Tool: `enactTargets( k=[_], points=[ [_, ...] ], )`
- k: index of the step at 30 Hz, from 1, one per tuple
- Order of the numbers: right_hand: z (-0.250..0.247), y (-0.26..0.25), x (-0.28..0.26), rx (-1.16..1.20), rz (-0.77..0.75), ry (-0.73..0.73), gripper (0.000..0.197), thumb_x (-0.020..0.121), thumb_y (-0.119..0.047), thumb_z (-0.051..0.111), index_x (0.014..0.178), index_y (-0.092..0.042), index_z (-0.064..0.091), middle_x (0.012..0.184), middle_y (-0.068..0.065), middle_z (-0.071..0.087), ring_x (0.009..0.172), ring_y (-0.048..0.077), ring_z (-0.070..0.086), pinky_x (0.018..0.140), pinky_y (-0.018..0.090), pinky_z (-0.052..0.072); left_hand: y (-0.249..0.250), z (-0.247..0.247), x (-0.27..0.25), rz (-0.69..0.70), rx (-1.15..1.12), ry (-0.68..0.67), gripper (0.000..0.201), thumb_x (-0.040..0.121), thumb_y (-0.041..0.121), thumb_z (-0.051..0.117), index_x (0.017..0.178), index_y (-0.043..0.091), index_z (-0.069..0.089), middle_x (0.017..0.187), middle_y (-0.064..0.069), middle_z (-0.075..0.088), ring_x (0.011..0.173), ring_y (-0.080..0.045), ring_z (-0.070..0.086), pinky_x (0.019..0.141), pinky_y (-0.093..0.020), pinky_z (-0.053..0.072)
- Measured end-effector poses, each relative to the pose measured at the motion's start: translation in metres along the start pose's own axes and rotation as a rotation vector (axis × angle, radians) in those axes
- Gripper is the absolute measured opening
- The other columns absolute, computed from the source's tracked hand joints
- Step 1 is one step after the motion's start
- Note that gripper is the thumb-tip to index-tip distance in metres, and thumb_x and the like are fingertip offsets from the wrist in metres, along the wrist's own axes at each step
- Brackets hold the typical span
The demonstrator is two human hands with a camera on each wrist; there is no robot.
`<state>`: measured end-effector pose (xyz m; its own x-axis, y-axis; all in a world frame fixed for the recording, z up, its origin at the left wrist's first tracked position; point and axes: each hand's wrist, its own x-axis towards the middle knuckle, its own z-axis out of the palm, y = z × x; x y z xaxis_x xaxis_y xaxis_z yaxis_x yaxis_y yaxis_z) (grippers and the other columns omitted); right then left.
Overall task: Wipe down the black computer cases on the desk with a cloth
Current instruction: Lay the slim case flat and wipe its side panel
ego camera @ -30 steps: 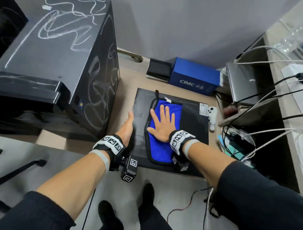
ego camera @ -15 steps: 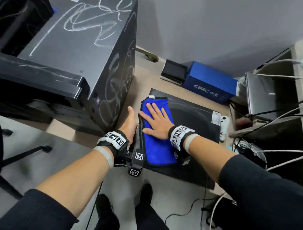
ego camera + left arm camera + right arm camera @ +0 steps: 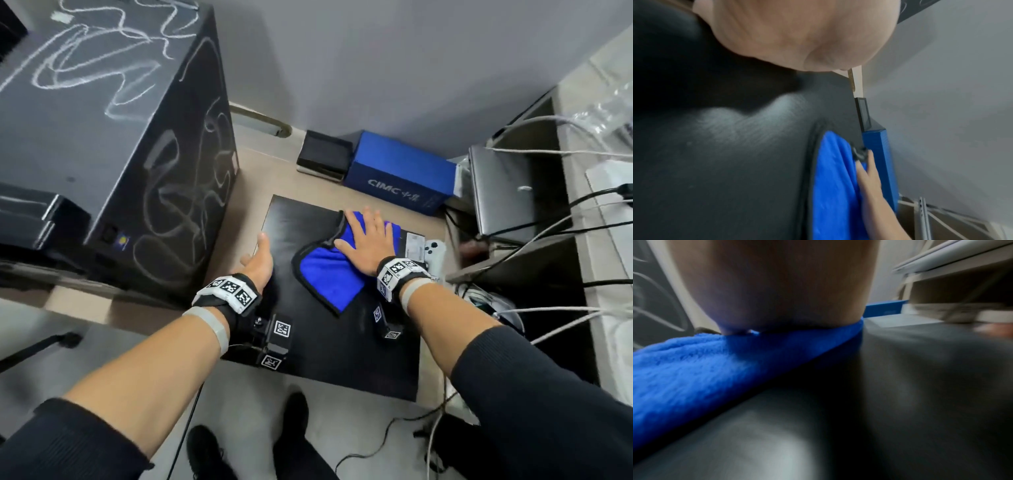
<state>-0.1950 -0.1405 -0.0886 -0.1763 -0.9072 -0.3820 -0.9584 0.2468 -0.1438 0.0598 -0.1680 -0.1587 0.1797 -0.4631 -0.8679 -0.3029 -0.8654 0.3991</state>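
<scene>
My right hand (image 3: 368,245): flat on the blue cloth (image 3: 329,274), palm down, fingers straight and spread, pressing it against the top of the low black case (image 3: 308,339). From my right wrist, the heel of the palm sits squarely on the cloth.

My left hand (image 3: 258,257): resting along the left edge of the same case, fingers straight and close together, holding nothing. The fingertips are hidden from my left wrist view.

Cloth: lies on the far right part of the case top, one corner trailing toward me, its dark-trimmed edge bunched up just left of my right hand.

Low case: lies flat on the desk (image 3: 246,178) in front of me, its top dark and mostly bare to the left of the cloth.

Tall case (image 3: 113,137): stands on the desk to my left, apart from the low one, with white scribbled lines over its top and side.

Blue box (image 3: 399,174): against the wall beyond the low case.

White controller (image 3: 434,251): just beside the low case's right edge.
</scene>
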Motion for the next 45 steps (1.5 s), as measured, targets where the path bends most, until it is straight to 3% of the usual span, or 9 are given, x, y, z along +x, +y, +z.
enactTargets(
  k=[7,16,19,26,32,34,38,41,45],
  points=[
    [0.013,0.043,-0.064,0.139,0.359,0.034,0.080,0.098,-0.062,0.037,0.158,-0.031,-0.006,0.164,0.010,-0.023,0.150,0.033,-0.021,0.121,0.052,-0.006,0.010,-0.011,-0.050,0.088,0.159,0.004,0.138,0.038,0.106,0.020,0.157,0.035,0.024,0.165,-0.001,0.021,0.150,-0.036,0.023,0.119,-0.061,0.020],
    [0.060,0.000,-0.167,0.183,0.435,-0.052,0.088,0.096,-0.065,0.033,0.157,-0.022,-0.014,0.161,0.014,-0.029,0.147,0.033,-0.029,0.121,0.052,-0.010,0.027,-0.010,-0.063,0.137,0.190,0.006,0.131,0.056,0.099,0.024,0.159,0.018,0.024,0.166,-0.010,0.019,0.153,-0.035,0.015,0.123,-0.054,0.012],
    [0.051,0.005,-0.151,0.172,0.424,-0.074,0.098,0.091,-0.074,0.035,0.156,-0.023,-0.018,0.159,0.014,-0.032,0.146,0.034,-0.031,0.120,0.054,-0.010,0.050,-0.005,-0.078,0.254,0.215,-0.019,0.100,0.085,0.082,0.031,0.161,0.019,0.010,0.168,-0.009,0.006,0.155,-0.032,0.004,0.124,-0.052,0.002],
    [-0.013,0.045,-0.024,0.143,0.387,-0.086,0.094,0.093,-0.072,0.036,0.158,-0.023,-0.010,0.164,0.011,-0.022,0.149,0.034,-0.025,0.120,0.056,-0.010,0.071,0.009,-0.070,0.309,0.269,0.022,0.095,0.089,0.081,0.026,0.160,0.020,0.007,0.167,-0.013,0.006,0.153,-0.033,0.008,0.124,-0.050,0.005],
    [-0.018,-0.044,0.031,0.097,-0.023,-0.049,0.071,0.098,-0.055,0.039,0.155,-0.018,0.019,0.160,0.008,0.024,0.149,0.027,0.018,0.120,0.057,-0.002,0.067,0.003,-0.032,0.268,0.063,-0.168,0.119,0.062,0.102,0.023,0.160,0.035,0.007,0.168,0.006,0.000,0.155,-0.017,0.001,0.124,-0.053,0.005],
    [-0.008,-0.092,0.040,0.043,-0.142,-0.054,0.074,0.099,-0.054,0.037,0.158,-0.018,0.010,0.163,0.007,0.016,0.151,0.027,0.010,0.120,0.055,-0.005,0.052,0.005,0.021,0.227,-0.081,-0.281,0.121,0.053,0.108,0.028,0.156,0.045,0.019,0.167,0.012,0.010,0.153,-0.011,0.013,0.122,-0.048,0.012],
    [0.000,-0.149,0.057,-0.078,-0.314,-0.078,0.068,0.102,-0.051,0.029,0.160,-0.026,0.003,0.167,0.002,-0.005,0.153,0.026,-0.008,0.120,0.056,-0.005,0.074,-0.010,-0.039,0.287,-0.279,-0.358,0.085,0.087,0.086,0.018,0.149,0.034,0.042,0.146,0.006,0.052,0.135,-0.011,0.048,0.118,-0.033,0.031],
    [0.001,-0.138,0.050,-0.076,-0.389,-0.082,0.067,0.101,-0.053,0.034,0.159,-0.033,0.006,0.167,-0.001,-0.007,0.153,0.024,-0.009,0.121,0.054,-0.005,0.074,-0.013,-0.050,0.302,-0.370,-0.455,0.113,0.055,0.105,0.028,0.145,0.039,0.050,0.141,0.005,0.060,0.133,-0.016,0.052,0.120,-0.040,0.030],
    [0.006,-0.075,0.020,-0.066,-0.323,-0.043,0.071,0.100,-0.058,0.034,0.158,-0.037,0.000,0.167,-0.002,-0.013,0.153,0.023,-0.014,0.123,0.051,-0.008,0.061,-0.008,-0.006,0.210,-0.357,-0.433,0.123,0.049,0.107,0.026,0.140,0.031,0.056,0.133,-0.007,0.066,0.119,-0.025,0.065,0.109,-0.045,0.045]
  ],
)
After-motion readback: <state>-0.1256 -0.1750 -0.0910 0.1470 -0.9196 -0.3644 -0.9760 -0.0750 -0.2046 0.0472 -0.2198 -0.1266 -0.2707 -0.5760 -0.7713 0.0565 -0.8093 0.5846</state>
